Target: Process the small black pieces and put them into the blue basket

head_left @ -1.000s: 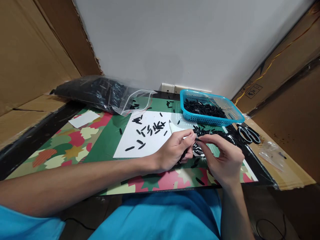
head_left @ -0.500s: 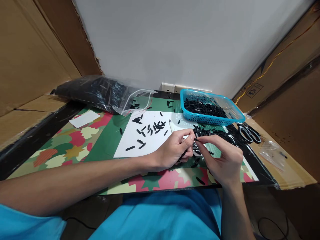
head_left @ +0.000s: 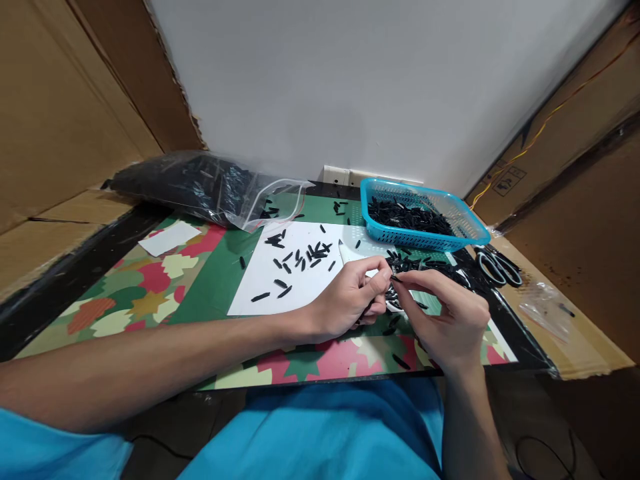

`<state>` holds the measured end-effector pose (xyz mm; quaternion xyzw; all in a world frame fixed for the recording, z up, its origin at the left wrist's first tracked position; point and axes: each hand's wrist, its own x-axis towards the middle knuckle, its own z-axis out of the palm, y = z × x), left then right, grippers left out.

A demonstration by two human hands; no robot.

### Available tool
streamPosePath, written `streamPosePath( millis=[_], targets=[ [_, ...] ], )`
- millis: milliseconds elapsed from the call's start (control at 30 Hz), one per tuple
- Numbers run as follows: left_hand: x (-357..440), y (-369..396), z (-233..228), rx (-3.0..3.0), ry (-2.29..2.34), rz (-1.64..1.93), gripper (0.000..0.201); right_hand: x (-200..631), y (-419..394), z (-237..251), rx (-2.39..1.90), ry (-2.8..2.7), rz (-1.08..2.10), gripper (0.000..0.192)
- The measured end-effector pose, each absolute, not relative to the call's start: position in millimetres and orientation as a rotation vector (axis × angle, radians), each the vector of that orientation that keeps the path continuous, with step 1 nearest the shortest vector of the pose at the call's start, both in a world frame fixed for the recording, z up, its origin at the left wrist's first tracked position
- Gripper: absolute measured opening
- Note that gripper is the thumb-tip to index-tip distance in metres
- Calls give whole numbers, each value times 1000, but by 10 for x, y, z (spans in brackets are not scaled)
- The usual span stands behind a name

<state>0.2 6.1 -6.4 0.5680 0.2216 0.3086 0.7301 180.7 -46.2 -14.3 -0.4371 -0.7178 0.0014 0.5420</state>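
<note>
My left hand (head_left: 356, 295) is closed, its thumb and bent forefinger pinching near the tip of my right hand. A small black strip (head_left: 394, 279) sits between the fingertips of both hands. My right hand (head_left: 445, 310) pinches it from the right with thumb and forefinger. More black pieces lie under and behind the hands, partly hidden. Several black slivers (head_left: 284, 292) are scattered over a white sheet (head_left: 250, 283) to the left. I cannot make out whether the left hand's curled fingers hold anything else.
Behind my right hand stands a blue plastic basket (head_left: 425, 239) full of black pieces. Scissors (head_left: 493, 268) and a small clear bag (head_left: 543, 310) lie at the right. A large zip bag (head_left: 185, 187) of black material rests at the back left, near a white paper scrap (head_left: 170, 239).
My right hand has shifted very slightly to the right, its fingertips drawing a little away from the left hand's. The rest looks the same.
</note>
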Motion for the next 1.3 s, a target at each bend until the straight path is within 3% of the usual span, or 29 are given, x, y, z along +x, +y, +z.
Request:
streamPosePath(
  millis=[1300],
  targets=[
    [15,65,-2,1258,518,713,27,1785,-469,-123,-1142,-1539,236,10]
  ],
)
